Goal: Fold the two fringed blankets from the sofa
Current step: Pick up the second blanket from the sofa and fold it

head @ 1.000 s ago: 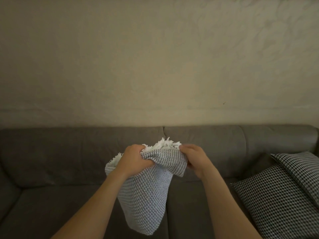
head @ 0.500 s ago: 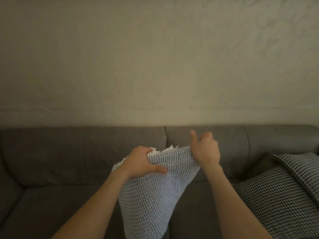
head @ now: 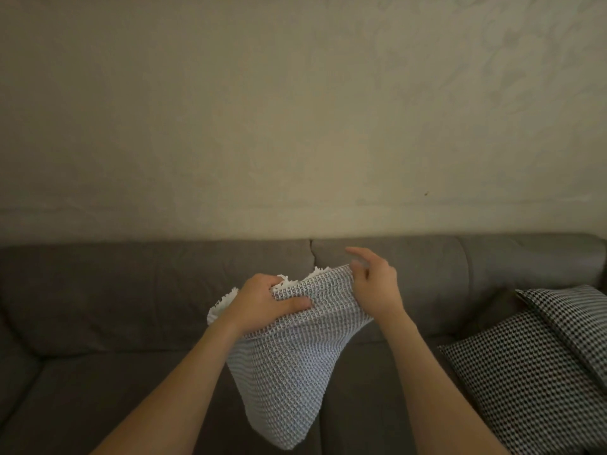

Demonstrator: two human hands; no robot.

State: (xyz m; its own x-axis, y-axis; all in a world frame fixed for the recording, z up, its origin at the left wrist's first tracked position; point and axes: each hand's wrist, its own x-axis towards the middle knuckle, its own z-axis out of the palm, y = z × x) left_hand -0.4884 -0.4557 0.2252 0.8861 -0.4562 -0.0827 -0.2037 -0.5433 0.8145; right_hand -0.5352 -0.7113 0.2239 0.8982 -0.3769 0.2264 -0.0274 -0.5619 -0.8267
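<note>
The blanket [head: 289, 372] hangs in the air above the sofa [head: 131, 307] seat, bunched narrow, with its white fringe at the top. Your left hand [head: 262, 303] grips the top edge, thumb across the front. Your right hand [head: 374, 287] pinches the other corner, forefinger lifted. That light pinch could let the corner slip and the layers fall out of line. The second blanket is out of view, and the hanging layers can't be counted.

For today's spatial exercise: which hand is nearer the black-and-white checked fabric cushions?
Right. The right hand is left of the black-and-white checked cushions; the left hand is farther left.
</note>
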